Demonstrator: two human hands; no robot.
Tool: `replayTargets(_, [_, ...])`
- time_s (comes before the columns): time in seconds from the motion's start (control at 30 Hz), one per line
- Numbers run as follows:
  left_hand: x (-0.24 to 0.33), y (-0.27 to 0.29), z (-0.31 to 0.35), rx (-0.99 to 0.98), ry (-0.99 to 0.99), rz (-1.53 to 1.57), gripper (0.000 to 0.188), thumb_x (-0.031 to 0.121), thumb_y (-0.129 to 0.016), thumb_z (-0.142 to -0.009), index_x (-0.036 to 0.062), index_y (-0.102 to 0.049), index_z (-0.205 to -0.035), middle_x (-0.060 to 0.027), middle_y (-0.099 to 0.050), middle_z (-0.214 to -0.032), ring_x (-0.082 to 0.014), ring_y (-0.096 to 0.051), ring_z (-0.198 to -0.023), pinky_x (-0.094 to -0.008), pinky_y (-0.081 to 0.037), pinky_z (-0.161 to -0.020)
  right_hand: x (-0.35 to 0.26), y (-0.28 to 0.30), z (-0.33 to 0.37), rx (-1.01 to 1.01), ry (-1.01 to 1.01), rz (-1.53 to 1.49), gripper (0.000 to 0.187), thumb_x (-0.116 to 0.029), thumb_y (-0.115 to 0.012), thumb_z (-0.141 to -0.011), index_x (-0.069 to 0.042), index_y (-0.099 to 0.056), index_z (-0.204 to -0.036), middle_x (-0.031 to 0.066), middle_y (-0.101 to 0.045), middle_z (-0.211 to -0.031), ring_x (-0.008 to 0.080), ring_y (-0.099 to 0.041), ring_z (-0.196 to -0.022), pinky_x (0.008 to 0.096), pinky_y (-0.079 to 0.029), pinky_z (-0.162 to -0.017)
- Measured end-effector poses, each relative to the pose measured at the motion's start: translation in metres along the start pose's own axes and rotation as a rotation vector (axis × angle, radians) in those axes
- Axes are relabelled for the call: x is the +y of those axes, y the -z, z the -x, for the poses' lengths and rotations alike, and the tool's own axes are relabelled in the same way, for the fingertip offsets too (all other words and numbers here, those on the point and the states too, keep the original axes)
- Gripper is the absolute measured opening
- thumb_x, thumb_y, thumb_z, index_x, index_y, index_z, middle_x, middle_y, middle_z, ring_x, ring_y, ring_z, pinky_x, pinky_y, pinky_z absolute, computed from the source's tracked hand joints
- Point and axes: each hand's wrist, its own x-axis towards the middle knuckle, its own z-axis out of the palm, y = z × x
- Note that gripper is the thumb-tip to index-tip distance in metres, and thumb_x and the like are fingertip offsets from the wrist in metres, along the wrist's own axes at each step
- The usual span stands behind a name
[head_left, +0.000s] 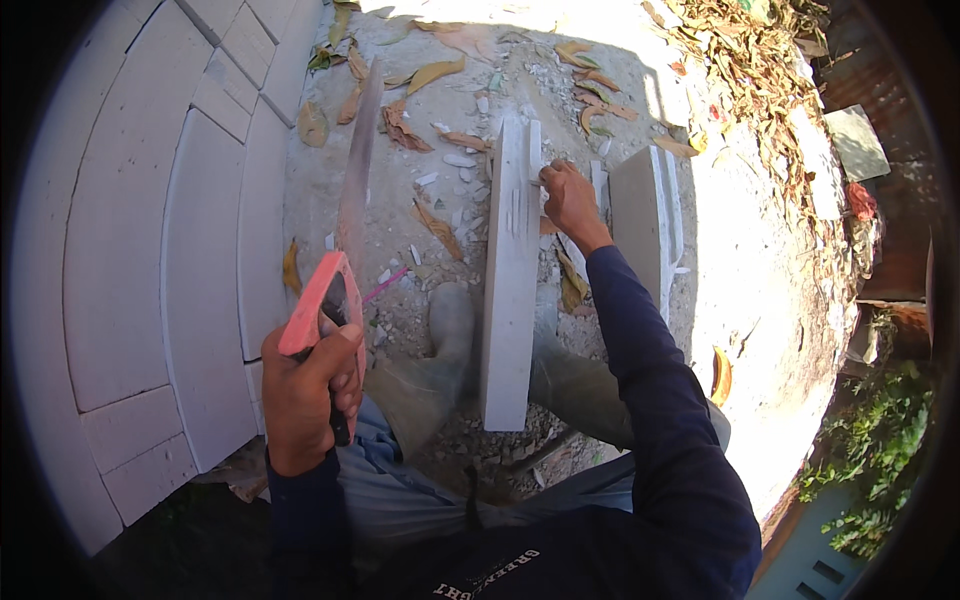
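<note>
My left hand [312,395] is wrapped round the red handle of a hand saw [358,185]. Its blade points away from me, left of a long pale block [508,320]. That block stands on edge between my legs, its near end toward me. At the far right side of the block, my right hand [574,205] has its fingers curled against a thin white strip [535,150]. The strip lies along the block's side, and the fingertips are partly hidden.
A wall of pale blocks [205,280] rises at the left. More cut slabs [645,215] stand right of my right forearm. White chips and dry leaves [435,75] litter the dusty ground [430,130]. A leaf heap [760,90] lies far right, with green plants [875,460] nearer.
</note>
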Motion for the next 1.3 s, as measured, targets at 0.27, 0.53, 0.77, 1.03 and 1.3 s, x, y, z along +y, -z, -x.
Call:
replayTargets(0.27, [0.001,-0.006,0.0,-0.002,-0.031,-0.019,0.025,0.009,-0.066,-0.091,0.0079,-0.047,-0.074,0.001,-0.042,-0.054,-0.0087,-0.041,-0.04,-0.0265,-0.032,-0.036,-0.03,-0.003,0.001,0.01,-0.107,-0.229,0.036,-0.027,-0.072,-0.085,0.001,-0.071,-0.107,0.017,-0.056,-0.13,0.0382,-0.05,-0.12,0.0527,-0.039,-0.099])
replayTargets(0.53, [0.0,-0.007,0.001,-0.041,-0.033,0.003,0.024,0.008,-0.065,-0.09,0.0072,-0.047,-0.074,0.0007,-0.042,-0.055,-0.009,-0.041,-0.039,-0.027,-0.032,-0.036,-0.113,-0.04,0.066,0.044,-0.265,-0.017,0.044,-0.016,-0.064,-0.087,0.009,-0.061,-0.123,0.0255,-0.05,-0.139,0.044,-0.046,-0.128,0.0532,-0.037,-0.106])
replayTargets(0.77, [-0.002,-0.003,0.002,-0.051,-0.023,0.0,0.024,0.01,-0.066,-0.09,0.0086,-0.047,-0.076,0.0008,-0.043,-0.054,-0.0087,-0.041,-0.039,-0.027,-0.032,-0.036,-0.193,-0.022,0.124,0.089,-0.238,-0.335,0.054,-0.005,-0.065,-0.081,0.006,-0.054,-0.133,0.026,-0.046,-0.145,0.0458,-0.039,-0.139,0.0529,-0.032,-0.112])
replayTargets(1.03, [-0.024,0.0,-0.001,-0.125,-0.069,-0.075,0.025,0.011,-0.07,-0.09,0.01,-0.051,-0.074,0.0027,-0.046,-0.055,-0.0062,-0.042,-0.039,-0.0253,-0.033,-0.036,-0.18,0.0,0.176,0.249,-0.355,-0.461,0.039,-0.008,-0.068,-0.087,0.0,-0.062,-0.125,0.0229,-0.06,-0.128,0.0388,-0.055,-0.122,0.0493,-0.045,-0.099])
replayTargets(1.3, [-0.188,-0.059,0.106,-0.076,-0.305,-0.329,0.02,0.015,-0.07,-0.092,0.0028,-0.06,-0.079,-0.0039,-0.055,-0.058,-0.0117,-0.054,-0.053,-0.0306,-0.042,-0.051,-0.147,0.078,0.172,0.055,-0.727,-1.183,0.038,-0.029,-0.062,-0.097,0.007,-0.067,-0.106,0.019,-0.068,-0.083,0.0307,-0.067,-0.076,0.0395,-0.052,-0.075])
